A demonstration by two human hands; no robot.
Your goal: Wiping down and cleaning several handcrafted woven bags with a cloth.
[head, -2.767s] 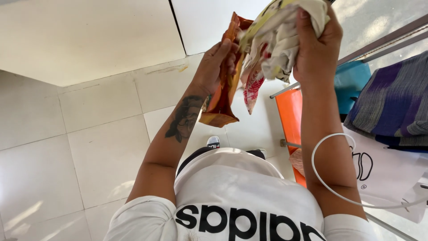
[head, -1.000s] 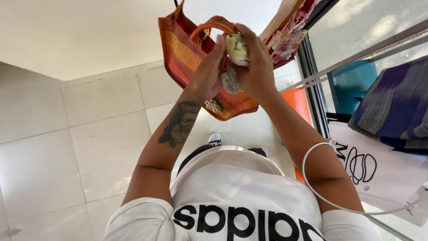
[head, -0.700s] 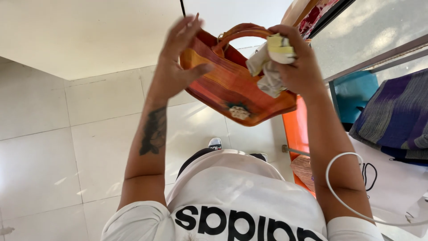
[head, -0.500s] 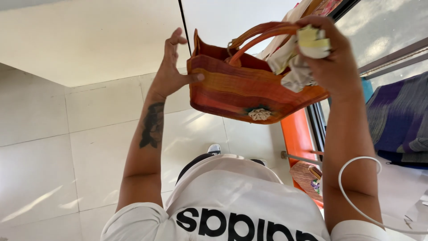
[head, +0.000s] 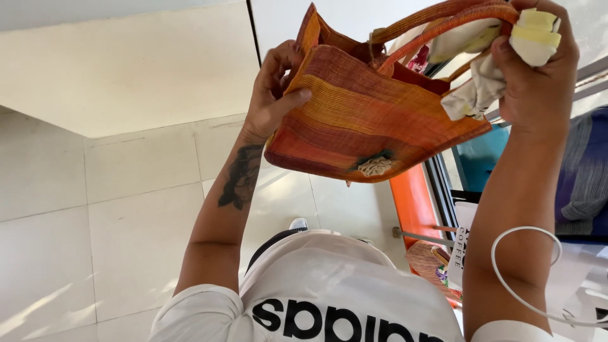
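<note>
1. Head view: my left hand (head: 273, 95) grips the side edge of the woven orange-and-red striped fabric tote bag (head: 367, 120), thumb pressed on the outer face, fingers curled over the rim.
2. My right hand (head: 538, 69) is clenched around the bag's 2 orange woven handles (head: 443, 16) together with a bunched cream-and-yellow cloth (head: 506, 63).
3. The bag is held up in the air between both hands, tilted, with its mouth toward the right hand.
4. A small pale woven ornament (head: 375, 166) sits on the bag's lower face.
5. A thin white cable (head: 506, 297) loops beside my right forearm.
6. Below lie the pale tiled floor (head: 95, 221), an orange metal frame (head: 411, 202) and a blue-purple folded fabric (head: 586, 171) at the right edge.
</note>
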